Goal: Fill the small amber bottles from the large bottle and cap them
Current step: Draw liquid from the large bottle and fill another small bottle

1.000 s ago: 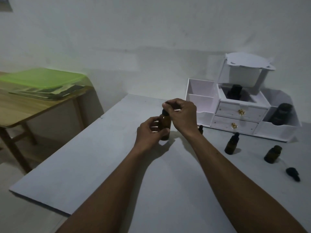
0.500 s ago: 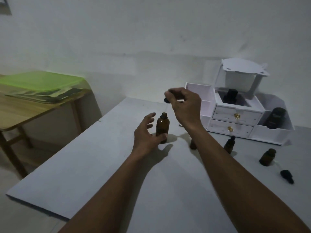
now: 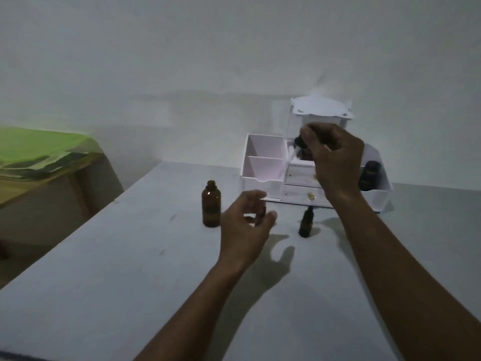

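The large amber bottle (image 3: 211,204) stands uncapped on the grey table (image 3: 130,269). My right hand (image 3: 333,157) is raised in front of the white organizer, pinching the black dropper cap (image 3: 299,142), whose glass pipette slants down to the left. My left hand (image 3: 246,227) hovers right of the large bottle, blurred, with its fingers apart. A small amber bottle (image 3: 259,213) shows partly between its fingers; I cannot tell whether they touch. A second small amber bottle (image 3: 305,223), capped, stands further right.
A white organizer (image 3: 263,165) with drawers and open compartments stands at the back of the table, with a dark bottle (image 3: 368,175) in its right compartment. A wooden side table with a green-lidded box (image 3: 39,147) is at the left.
My right hand has lifted the dropper cap out of the large bottle and carried it up and right. My left hand has let go of the large bottle and moved right toward a small bottle.
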Demonstrator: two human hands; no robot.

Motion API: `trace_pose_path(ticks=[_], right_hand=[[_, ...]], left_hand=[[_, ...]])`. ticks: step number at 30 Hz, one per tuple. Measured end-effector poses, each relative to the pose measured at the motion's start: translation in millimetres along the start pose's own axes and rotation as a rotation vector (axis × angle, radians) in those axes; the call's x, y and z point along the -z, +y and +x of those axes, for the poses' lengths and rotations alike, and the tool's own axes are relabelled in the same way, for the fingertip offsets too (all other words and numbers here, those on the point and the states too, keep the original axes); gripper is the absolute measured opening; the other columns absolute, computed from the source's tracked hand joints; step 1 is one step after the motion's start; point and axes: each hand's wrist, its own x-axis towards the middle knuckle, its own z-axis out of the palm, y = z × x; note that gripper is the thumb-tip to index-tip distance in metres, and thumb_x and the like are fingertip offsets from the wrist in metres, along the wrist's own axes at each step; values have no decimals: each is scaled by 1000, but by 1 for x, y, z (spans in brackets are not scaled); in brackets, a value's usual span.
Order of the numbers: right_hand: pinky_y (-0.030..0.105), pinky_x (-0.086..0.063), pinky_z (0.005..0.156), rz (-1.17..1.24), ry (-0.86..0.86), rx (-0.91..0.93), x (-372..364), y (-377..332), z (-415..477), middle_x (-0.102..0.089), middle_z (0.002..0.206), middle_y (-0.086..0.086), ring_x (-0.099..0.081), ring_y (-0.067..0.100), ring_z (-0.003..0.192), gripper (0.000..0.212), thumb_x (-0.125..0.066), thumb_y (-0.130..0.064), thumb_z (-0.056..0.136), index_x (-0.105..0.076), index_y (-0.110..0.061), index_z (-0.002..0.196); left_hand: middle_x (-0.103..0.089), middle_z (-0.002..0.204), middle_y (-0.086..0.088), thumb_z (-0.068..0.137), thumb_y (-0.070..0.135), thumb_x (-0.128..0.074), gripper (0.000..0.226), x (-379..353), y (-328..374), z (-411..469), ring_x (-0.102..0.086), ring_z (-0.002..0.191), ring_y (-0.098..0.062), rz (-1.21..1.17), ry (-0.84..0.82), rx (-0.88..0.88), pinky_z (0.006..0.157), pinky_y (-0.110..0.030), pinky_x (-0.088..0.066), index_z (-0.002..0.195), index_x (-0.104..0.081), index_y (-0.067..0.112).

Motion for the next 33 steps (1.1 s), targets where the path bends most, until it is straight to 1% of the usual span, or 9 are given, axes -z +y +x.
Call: trace_pose_path(ticks=[2, 7, 12, 15, 18, 20, 24, 27, 33], right_hand=[[19, -58, 78, -85, 41, -8, 32, 12, -2, -74, 90, -3, -71, 0, 81, 17, -72, -24, 90, -74, -15, 104], [42, -63, 75, -140, 92, -123, 103, 41, -7, -76, 89, 2, -75, 12, 78, 12, -73, -21, 90, -75, -16, 100], [4, -48, 62, -187, 179, -134, 138, 59, -10, -70, 78, -9, -65, -13, 66, 8, -72, -10, 89, -74, -9, 96], [11, -53, 68, -221, 230, -145, 147, 72, -12, -72, 79, -9, -67, -8, 71, 7, -75, -19, 87, -75, -19, 94], [21, -58, 73, -237, 249, -160, 151, 83, -14, -74, 82, -5, -71, 3, 75, 10, -76, -22, 86, -77, -15, 94], [17, -57, 73, -252, 246, -154, 152, 86, -16, -74, 84, -3, -69, -2, 75, 14, -76, -22, 87, -77, -11, 96], [6, -52, 71, -302, 234, -147, 154, 90, -17, -72, 88, -6, -64, -14, 73, 19, -75, -24, 88, -76, -10, 100], [7, -51, 71, -288, 230, -169, 153, 90, -18, -72, 85, -7, -65, -11, 72, 17, -75, -24, 87, -77, -11, 99], [19, -57, 73, -273, 222, -184, 146, 89, -20, -74, 82, -5, -69, 0, 72, 14, -76, -24, 87, -77, -13, 94]], left_hand=[[-65, 104, 20, 87, 21, -81, 36, -28, 6, -8, -64, 96, 2, -17, -106, 35, 72, -7, -51, 113, -61, 35], [-65, 103, 20, 86, 26, -81, 33, -94, 13, -21, -64, 95, 1, -36, -305, 134, 71, -8, -51, 110, -62, 38], [-62, 113, 16, 88, 24, -80, 40, -143, 13, -18, -62, 100, -4, -44, -391, 238, 67, -8, -48, 122, -61, 34], [-60, 128, 8, 88, 20, -79, 53, -164, 14, -12, -55, 104, -4, -52, -378, 306, 66, -8, -42, 137, -57, 26], [-57, 133, 7, 83, 24, -84, 66, -181, 14, -5, -55, 109, -9, -57, -353, 355, 66, -10, -42, 142, -53, 27], [-59, 132, 8, 80, 27, -87, 70, -188, 13, 0, -57, 107, -8, -4, -351, 336, 64, -9, -44, 141, -53, 28], [-63, 133, 7, 79, 29, -88, 65, -195, 9, 10, -60, 106, -8, 76, -335, 300, 75, -14, -49, 138, -58, 26], [-64, 131, 5, 81, 29, -86, 63, -193, 9, 13, -59, 105, -8, 82, -358, 293, 77, -16, -44, 138, -59, 22], [-66, 134, 1, 82, 32, -85, 62, -191, 14, 8, -63, 116, -14, 134, -384, 284, 100, -29, -50, 138, -60, 19]])
